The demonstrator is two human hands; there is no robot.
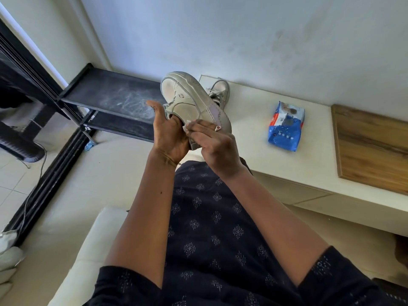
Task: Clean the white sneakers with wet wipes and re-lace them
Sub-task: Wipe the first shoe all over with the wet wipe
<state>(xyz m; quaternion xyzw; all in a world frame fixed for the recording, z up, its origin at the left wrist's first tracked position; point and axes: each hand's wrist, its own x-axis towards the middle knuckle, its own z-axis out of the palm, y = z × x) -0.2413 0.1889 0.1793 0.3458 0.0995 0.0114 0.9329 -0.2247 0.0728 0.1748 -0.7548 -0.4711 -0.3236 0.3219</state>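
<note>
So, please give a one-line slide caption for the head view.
Left hand holds a white sneaker; right hand presses a wet wipe against it.

Black shelf rack (114, 96) at left, end-on to pale wall (220, 29); top tier dusty, scuffed with whitish marks. Wooden board (373, 146) flat on white ledge (249, 120), far right, partly out of frame. Tiled floor (13, 180) lower left, thin cable (33, 191) trailing across. Small blue scrap (90, 145) on floor by rack foot. Dark dotted-motif garment (209, 228) in foreground. Cream cushion (92, 239) beside it, left.
</note>
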